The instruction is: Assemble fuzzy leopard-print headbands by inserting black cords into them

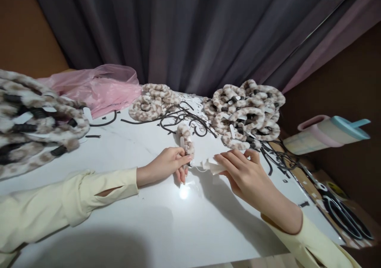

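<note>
My left hand (166, 164) is closed on one end of a short, furry plush tube (187, 138), cream with brown spots, that points away from me over the table. A small white tag lies along the tube's left side. Over to the right, my right hand (245, 176) pinches a folded white piece (213, 166), whose exact kind I cannot make out. A thin white thread (201, 170) runs from this piece toward my left fingers. Part of the white piece is hidden behind my right fingers.
Piles of spotted plush rings stand at the left (35, 121), back middle (153, 101) and back right (247, 109). Black cords (184, 119) lie between them. A pink plastic bag (101, 87), a tumbler (321, 135) and black-handled scissors (342, 214) are around the table (166, 220).
</note>
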`<state>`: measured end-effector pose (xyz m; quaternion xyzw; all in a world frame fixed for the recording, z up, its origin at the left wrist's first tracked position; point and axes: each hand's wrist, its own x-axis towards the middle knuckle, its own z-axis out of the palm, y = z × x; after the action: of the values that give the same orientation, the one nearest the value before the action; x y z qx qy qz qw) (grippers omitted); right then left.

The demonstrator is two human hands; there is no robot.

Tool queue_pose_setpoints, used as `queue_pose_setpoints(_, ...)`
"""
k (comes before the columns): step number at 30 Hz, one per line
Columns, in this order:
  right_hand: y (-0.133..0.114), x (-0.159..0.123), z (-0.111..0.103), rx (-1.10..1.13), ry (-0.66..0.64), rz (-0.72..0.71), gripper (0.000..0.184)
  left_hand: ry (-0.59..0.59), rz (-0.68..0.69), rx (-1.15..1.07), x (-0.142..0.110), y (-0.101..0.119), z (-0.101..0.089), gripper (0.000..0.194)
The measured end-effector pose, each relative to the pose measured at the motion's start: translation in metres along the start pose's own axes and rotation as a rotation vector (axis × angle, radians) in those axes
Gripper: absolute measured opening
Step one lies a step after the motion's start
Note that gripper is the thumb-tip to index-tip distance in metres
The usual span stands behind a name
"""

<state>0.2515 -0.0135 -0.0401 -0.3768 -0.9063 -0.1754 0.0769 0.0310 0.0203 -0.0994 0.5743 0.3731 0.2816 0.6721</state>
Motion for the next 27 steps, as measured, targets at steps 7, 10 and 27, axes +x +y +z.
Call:
queue_pose_setpoints(7,0.0001,-0.0001,0.0002,0.003,0.010,-0.002,0.022,0.001,-0.008,-0.007,-0.0003,0.0006,-0.0002,0.034)
queue_pose_setpoints(10,0.0004,0.0004,0.0007,-0.008,0.004,-0.008,0.022,-0.001,-0.006,-0.005,-0.0006,0.0003,-0.0003,0.034)
queue_pose_setpoints(27,0.0010,0.0008,0.0021,-0.038,0.012,-0.038,0.019,-0.008,-0.013,0.013,0.0010,-0.0005,0.0000,0.035)
